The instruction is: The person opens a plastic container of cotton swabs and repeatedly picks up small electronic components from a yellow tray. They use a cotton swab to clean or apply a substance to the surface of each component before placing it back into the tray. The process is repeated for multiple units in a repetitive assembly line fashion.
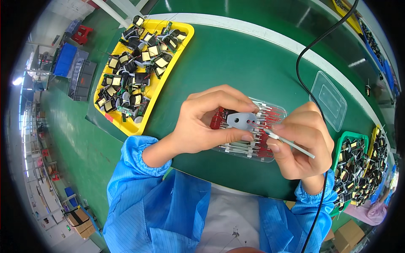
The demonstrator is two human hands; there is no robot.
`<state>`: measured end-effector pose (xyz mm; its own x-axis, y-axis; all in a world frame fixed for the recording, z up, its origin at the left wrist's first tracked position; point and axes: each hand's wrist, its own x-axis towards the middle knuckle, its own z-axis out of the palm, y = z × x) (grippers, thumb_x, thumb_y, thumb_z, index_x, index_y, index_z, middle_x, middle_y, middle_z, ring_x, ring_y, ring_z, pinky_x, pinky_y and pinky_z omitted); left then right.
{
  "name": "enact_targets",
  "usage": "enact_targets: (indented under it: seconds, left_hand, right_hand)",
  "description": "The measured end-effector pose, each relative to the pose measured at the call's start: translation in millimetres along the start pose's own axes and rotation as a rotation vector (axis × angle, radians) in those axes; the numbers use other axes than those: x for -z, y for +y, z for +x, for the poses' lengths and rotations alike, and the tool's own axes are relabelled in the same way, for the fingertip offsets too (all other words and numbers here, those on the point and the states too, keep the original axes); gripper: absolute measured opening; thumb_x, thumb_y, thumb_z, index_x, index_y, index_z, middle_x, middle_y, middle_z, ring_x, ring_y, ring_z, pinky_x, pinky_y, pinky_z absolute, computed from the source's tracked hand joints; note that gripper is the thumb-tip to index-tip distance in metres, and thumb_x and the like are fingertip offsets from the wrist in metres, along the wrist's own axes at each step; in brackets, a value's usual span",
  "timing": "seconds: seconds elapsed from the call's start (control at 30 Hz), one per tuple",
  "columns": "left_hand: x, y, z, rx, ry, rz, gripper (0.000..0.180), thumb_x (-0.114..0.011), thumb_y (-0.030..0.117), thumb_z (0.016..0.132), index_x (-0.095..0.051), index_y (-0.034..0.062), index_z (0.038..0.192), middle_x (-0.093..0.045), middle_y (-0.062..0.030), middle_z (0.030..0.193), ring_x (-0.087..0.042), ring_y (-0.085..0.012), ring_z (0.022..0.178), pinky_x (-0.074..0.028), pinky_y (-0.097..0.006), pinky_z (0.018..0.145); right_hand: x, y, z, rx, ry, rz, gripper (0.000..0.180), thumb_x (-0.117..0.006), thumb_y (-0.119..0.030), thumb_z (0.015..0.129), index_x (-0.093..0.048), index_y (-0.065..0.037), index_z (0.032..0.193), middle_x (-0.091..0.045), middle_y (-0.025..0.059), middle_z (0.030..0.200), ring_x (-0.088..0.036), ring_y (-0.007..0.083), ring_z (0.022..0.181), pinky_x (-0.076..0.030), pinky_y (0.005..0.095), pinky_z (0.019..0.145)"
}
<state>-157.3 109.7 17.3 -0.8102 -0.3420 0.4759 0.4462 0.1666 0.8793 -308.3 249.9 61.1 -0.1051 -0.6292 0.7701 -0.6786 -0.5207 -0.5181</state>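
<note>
My left hand [206,120] is closed on a small grey plastic part [240,121] with two dark holes, pinched between thumb and fingers. Against its left side, under the palm, shows something dark red and black that I cannot make out. My right hand [301,145] pinches a thin white wire-like piece [297,148], whose near end sticks out to the right. Its other end is close to the grey part's right edge; whether they touch I cannot tell. Beneath both hands sits a clear plastic box [265,159] holding many red and white wires [270,113] with small white ends.
A yellow tray [164,86] full of small black parts with wires stands at the left on the green table [219,55]. To the right lies a clear lid [329,101], with a black cable [300,76] hanging before it. A green basket [341,145] of similar parts stands farther right.
</note>
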Motion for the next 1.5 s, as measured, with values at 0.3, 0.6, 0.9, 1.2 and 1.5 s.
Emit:
enact_targets:
  seconds: [0.3, 0.6, 0.9, 1.2, 1.5]
  left_hand:
    - [5, 5, 2, -0.031, -0.091, 0.191, 0.049, -0.084, 0.009, 0.064, -0.065, -0.0045, 0.108, -0.064, -0.0168, 0.099, -0.062, -0.0259, 0.093, -0.05, -0.035, 0.079]
    - [-4, 3, -5, 0.13, 0.093, -0.03, 0.045, -0.078, 0.009, 0.075, -0.05, 0.0002, 0.108, -0.061, -0.0187, 0.102, -0.06, -0.0217, 0.094, -0.048, -0.032, 0.08]
    - [-3, 0, -4, -0.01, -0.059, -0.046, 0.043, -0.076, 0.017, 0.079, -0.044, 0.0041, 0.104, -0.06, -0.019, 0.097, -0.058, -0.0216, 0.087, -0.045, -0.033, 0.074]
    - [-5, 1, -6, 0.09, -0.106, -0.218, 0.036, -0.072, 0.008, 0.081, -0.044, 0.0025, 0.103, -0.057, -0.0156, 0.101, -0.057, -0.0185, 0.089, -0.048, -0.03, 0.079]
    - [-12, 5, -10, 0.077, -0.014, -0.111, 0.039, -0.071, 0.006, 0.082, -0.039, 0.0032, 0.103, -0.056, -0.0156, 0.101, -0.055, -0.0189, 0.092, -0.046, -0.031, 0.079]
  right_hand:
    - [-13, 8, -5, -0.072, -0.015, 0.042, 0.022, -0.077, 0.0, 0.067, -0.066, 0.001, 0.086, -0.063, 0.0108, 0.076, -0.054, 0.0183, 0.058, -0.039, 0.0279, 0.048]
    - [-4, 8, 2, -0.223, -0.067, 0.0, 0.016, -0.074, 0.003, 0.069, -0.067, 0.002, 0.083, -0.063, 0.0108, 0.076, -0.056, 0.0194, 0.06, -0.042, 0.0276, 0.048]
    - [-4, 6, -2, -0.237, -0.103, 0.207, 0.012, -0.072, 0.004, 0.073, -0.067, 0.004, 0.084, -0.063, 0.0119, 0.076, -0.055, 0.0181, 0.059, -0.04, 0.0263, 0.045]
    - [-15, 24, -11, -0.134, -0.054, 0.328, 0.013, -0.073, 0.0, 0.074, -0.066, 0.004, 0.084, -0.064, 0.0124, 0.079, -0.054, 0.0187, 0.059, -0.039, 0.0284, 0.049]
    - [-31, 21, -21, -0.007, 0.127, 0.112, 0.018, -0.075, -0.002, 0.074, -0.063, 0.004, 0.086, -0.062, 0.0116, 0.076, -0.054, 0.0194, 0.058, -0.04, 0.0289, 0.049]
